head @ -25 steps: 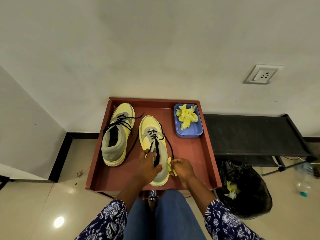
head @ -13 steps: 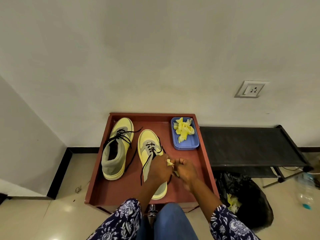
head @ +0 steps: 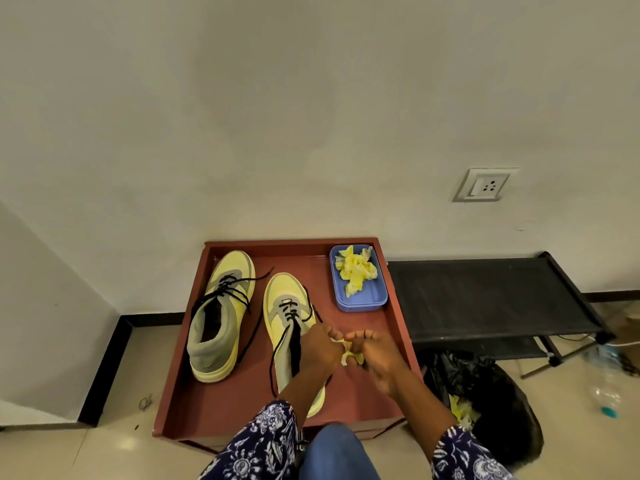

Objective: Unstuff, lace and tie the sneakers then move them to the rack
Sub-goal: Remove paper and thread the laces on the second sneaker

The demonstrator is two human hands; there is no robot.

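We cannot see the opening or heel of the right sneaker (head: 289,308): the left hand (head: 320,346) and its forearm lie across it, so whether any stuffing is inside is hidden from us. The yellow paper wad (head: 350,355) shows only as a small crumpled scrap between the two hands; most of it is covered by fingers. The right hand (head: 375,353) is slightly motion-blurred, and its fingertips are hard to separate. Both hands meet just to the right of the right sneaker's collar, above the red-brown tray (head: 346,400). The left hand has its fingers curled and pinches the wad from the left; the right hand, fingers also curled, grips the same wad from the right, knuckles up. Both forearms come in from the bottom edge in blue floral sleeves (head: 256,448), cut off by the frame. The right sneaker stands on the tray, toe toward the wall, its black lace (head: 280,355) threaded through only the front eyelets and trailing loose along its left side. The left sneaker (head: 221,313) stands beside it on the tray, apart from it, laced higher but untied, ends splayed. A blue tub (head: 360,299) at the tray's far right corner holds more yellow paper. The black rack (head: 485,299) stands right of the tray; a black bag (head: 498,400) sits below it, partly hidden by the right arm.
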